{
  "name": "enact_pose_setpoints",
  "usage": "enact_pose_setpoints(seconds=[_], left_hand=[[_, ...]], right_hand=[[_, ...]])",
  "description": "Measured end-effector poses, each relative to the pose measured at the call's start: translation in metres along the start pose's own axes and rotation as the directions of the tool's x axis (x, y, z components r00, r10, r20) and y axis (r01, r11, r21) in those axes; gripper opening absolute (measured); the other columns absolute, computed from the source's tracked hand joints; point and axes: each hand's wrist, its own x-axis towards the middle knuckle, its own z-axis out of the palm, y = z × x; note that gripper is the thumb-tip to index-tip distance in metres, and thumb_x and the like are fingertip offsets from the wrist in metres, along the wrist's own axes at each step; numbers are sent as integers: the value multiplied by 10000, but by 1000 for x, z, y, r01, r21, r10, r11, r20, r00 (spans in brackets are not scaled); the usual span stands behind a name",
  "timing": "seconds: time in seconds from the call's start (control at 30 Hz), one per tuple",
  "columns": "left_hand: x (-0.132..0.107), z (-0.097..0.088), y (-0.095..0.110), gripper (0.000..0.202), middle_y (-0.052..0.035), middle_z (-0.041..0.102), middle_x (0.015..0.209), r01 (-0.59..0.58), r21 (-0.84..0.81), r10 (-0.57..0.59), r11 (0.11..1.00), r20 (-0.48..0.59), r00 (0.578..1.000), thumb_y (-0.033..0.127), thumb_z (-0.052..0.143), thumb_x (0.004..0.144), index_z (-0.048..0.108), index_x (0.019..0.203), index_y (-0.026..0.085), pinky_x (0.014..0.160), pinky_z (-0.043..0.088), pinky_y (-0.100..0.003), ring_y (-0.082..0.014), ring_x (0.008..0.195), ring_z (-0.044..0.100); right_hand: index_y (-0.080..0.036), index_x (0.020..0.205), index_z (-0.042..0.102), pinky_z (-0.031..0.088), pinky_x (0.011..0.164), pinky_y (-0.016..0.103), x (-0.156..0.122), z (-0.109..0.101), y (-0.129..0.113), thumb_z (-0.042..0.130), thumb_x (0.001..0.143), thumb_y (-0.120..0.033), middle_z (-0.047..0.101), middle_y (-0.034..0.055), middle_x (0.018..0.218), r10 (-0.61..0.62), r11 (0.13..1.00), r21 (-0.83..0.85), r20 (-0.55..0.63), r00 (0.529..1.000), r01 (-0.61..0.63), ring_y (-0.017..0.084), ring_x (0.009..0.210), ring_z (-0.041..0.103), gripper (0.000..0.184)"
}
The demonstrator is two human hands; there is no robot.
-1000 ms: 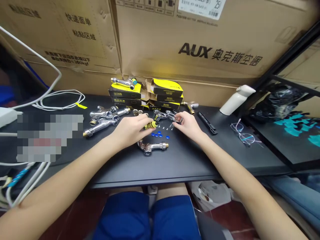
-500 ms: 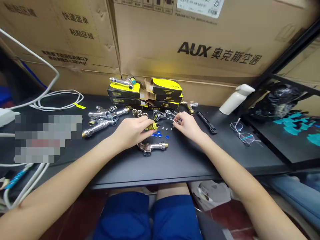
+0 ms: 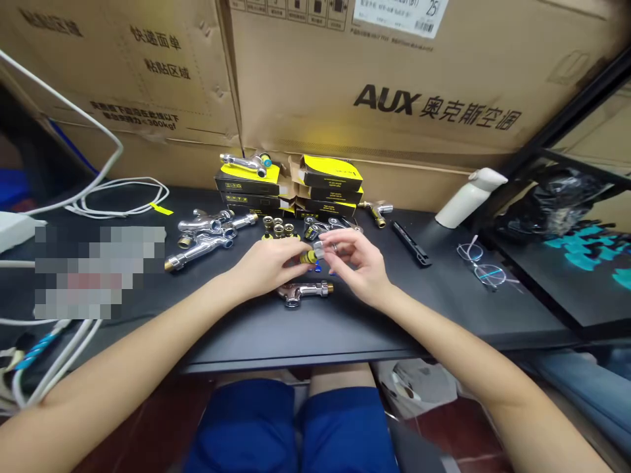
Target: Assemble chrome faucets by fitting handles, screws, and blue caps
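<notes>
My left hand pinches a yellow valve cartridge above the middle of the desk. Opposite it, the fingers of my right hand are closed on a small chrome faucet handle, which meets the cartridge's end; my fingers partly cover it. Below my hands lies a chrome faucet body with a brass threaded end. Small blue caps show between my hands. Behind them are several chrome-and-brass ring nuts and more chrome handles, partly hidden.
Several chrome faucet bodies lie in a pile at left. Black-and-yellow boxes are stacked at the back, one faucet on top. To the right are a black box cutter, glasses and a white bottle. White cables run at left.
My right hand has lifted a chrome handle from the desk and brought it left to the cartridge. My left hand keeps the cartridge, now turned toward the handle.
</notes>
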Motion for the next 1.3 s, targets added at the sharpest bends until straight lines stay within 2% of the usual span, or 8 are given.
enact_pose_setpoints(seconds=[0.17,0.33,0.5,0.7,0.83,1.0,1.2,1.3], left_hand=[[1,0,1,264,-21,683,778,39,-49,-39,998,-2,999,381,532,936,674,1014,172,626,423,-245,-139,654,594],[1,0,1,212,-34,718,874,52,-84,-51,995,10,999,331,536,923,663,985,173,685,456,-258,-152,724,633],[1,0,0,178,-19,719,834,93,-167,-101,982,-41,994,307,573,883,666,965,179,690,485,-259,-145,705,637],[1,-1,5,543,-56,677,1032,165,-419,-192,893,-23,981,396,695,804,544,1283,189,641,552,-253,-163,812,655],[2,0,6,339,-38,686,1012,116,-417,-144,901,-37,989,353,621,876,610,1175,193,706,538,-250,-153,853,643],[4,1,7,221,-69,678,1064,96,-509,-120,856,-13,993,295,600,894,632,1065,160,804,526,-290,-184,967,642],[4,6,1,176,-13,634,895,138,-531,-124,836,63,990,330,588,897,617,969,172,720,499,-253,-136,789,593],[4,9,-2,211,0,604,845,189,-562,-163,805,96,982,378,601,888,604,958,179,645,493,-240,-119,702,557]], right_hand=[[-238,1147,599,611,642,294,2,-3,7,591,931,-344,606,84,1200,9,1000,-9,42,999,-9,153,860,656,241],[-244,1156,633,629,731,332,0,-2,8,598,922,-328,615,86,1206,-18,998,-66,104,994,25,176,936,651,251],[-259,1199,650,632,738,333,2,-4,5,574,929,-288,619,87,1223,-39,992,-111,125,991,53,192,995,657,281],[-270,1245,633,630,774,334,0,-3,6,562,927,-226,631,75,1233,-107,988,-99,106,989,117,191,1024,659,329],[-244,1251,600,629,799,355,-2,-1,10,622,897,-258,662,80,1187,-32,998,-47,95,995,36,183,944,682,355],[-262,1172,660,637,803,362,-2,-1,10,655,875,-271,596,78,1203,-54,996,-64,47,997,57,194,1007,651,297],[-239,1186,666,620,759,326,2,-4,12,646,884,-274,579,81,1185,-29,998,-60,118,993,36,163,930,650,305],[-217,1155,667,592,672,294,7,-11,19,638,889,-315,647,75,1093,55,993,-112,64,996,-47,165,870,660,285]])
